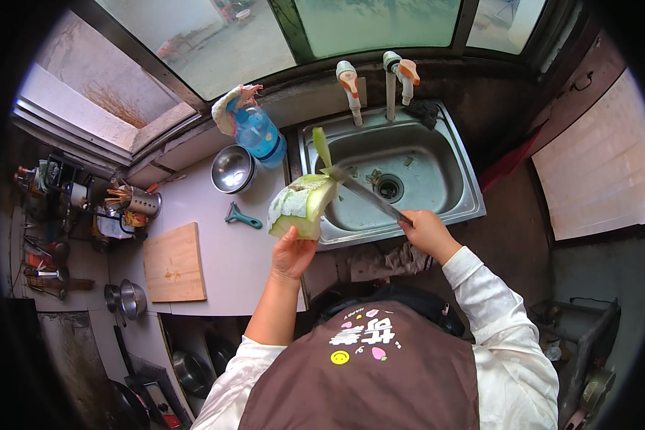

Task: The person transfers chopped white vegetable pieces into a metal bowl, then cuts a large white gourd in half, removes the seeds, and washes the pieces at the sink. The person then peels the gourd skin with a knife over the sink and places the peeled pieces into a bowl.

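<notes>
My left hand (292, 253) holds up a large piece of pale green gourd, likely winter melon (295, 207), at the left edge of the steel sink (329, 236). Whitish rind covers part of it; other faces are cut or peeled. My right hand (429, 231) grips the handle of a kitchen knife (373, 198) whose blade reaches over the sink to the melon's far end. There a strip of green peel (321, 146) sticks up by the blurred blade tip. Scraps of peel lie in the sink around the drain (388, 187).
Left of the sink, the white counter (223, 258) bears a teal peeler (243, 216), stacked steel bowls (232, 169), a blue plastic bottle (260, 134) and a wooden cutting board (174, 263). Two taps with orange handles (349, 86) rise behind the basin. A chopstick holder (144, 201) stands at far left.
</notes>
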Demonstrator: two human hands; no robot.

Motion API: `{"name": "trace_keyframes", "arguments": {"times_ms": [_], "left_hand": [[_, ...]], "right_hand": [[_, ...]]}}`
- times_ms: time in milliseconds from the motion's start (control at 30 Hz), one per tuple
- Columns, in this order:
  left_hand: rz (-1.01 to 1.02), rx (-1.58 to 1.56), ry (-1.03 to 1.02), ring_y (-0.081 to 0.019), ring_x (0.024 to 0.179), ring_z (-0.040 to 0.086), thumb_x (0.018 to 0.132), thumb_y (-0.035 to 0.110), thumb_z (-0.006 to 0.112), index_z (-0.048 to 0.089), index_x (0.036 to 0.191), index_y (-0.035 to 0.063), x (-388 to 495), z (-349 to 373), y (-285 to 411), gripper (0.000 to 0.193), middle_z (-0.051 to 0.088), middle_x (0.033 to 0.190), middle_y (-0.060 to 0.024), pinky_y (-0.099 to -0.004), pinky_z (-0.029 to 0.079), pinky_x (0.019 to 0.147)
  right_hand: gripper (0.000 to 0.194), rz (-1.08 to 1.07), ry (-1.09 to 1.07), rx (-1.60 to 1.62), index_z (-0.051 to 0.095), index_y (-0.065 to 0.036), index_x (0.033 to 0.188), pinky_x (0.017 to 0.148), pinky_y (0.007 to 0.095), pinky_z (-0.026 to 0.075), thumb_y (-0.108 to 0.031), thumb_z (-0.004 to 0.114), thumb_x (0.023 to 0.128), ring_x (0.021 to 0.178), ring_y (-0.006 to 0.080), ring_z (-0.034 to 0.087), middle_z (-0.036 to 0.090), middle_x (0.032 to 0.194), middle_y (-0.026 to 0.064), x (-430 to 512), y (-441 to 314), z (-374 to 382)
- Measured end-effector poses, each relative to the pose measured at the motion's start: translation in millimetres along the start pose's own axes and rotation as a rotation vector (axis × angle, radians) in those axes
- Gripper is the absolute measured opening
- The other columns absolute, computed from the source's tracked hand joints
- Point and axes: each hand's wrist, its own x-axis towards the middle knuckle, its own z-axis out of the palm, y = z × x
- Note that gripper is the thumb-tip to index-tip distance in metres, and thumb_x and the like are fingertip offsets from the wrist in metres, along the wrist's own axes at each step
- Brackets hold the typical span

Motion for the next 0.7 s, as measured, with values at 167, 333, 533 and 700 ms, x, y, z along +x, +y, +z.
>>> {"name": "trace_keyframes", "arguments": {"times_ms": [167,333,533,700], "left_hand": [[-0.017,0.056,-0.072,-0.0233,0.123,0.048,0.084,0.014,0.067,0.047,0.132,0.0078,0.5,2.7,-0.9,0.053,0.053,0.131,-0.007,-0.0384,0.037,0.105],[-0.041,0.165,-0.288,-0.0241,0.128,0.044,0.087,0.035,0.064,0.048,0.134,0.0137,0.0,17.7,-7.7,0.054,0.049,0.137,-0.0046,-0.0435,0.032,0.108],[-0.085,0.282,-0.129,-0.0268,0.124,0.046,0.077,0.017,0.07,0.046,0.133,0.0099,-6.4,25.3,-12.8,0.062,0.051,0.132,-0.0064,-0.0435,0.033,0.107],[-0.141,0.219,0.031,-0.0241,0.124,0.047,0.078,0.006,0.069,0.044,0.132,0.0062,14.3,-0.8,-20.8,0.06,0.053,0.129,-0.0062,-0.0388,0.034,0.108]], "right_hand": [[0.033,-0.359,0.356,-0.171,0.063,-0.008,0.115,0.061,0.0412,0.048,-0.01,0.061,0.082,0.071,0.0329,0.061,0.065,0.078,0.0135,-11.3,-20.5,4.4],[0.053,-0.437,0.3,-0.191,0.057,-0.009,0.126,0.057,0.0387,0.046,-0.001,0.061,0.074,0.065,0.03,0.058,0.059,0.074,0.0111,-24.1,-59.2,-11.3],[0.04,-0.335,0.415,-0.177,0.061,-0.011,0.121,0.064,0.0383,0.05,-0.006,0.06,0.081,0.074,0.032,0.063,0.066,0.086,0.0144,-7.8,-19.8,3.4],[0.03,-0.062,0.167,-0.145,0.065,-0.012,0.111,0.068,0.0451,0.051,-0.009,0.057,0.083,0.078,0.0363,0.063,0.067,0.086,0.0166,4.8,22.9,23.9]]}}
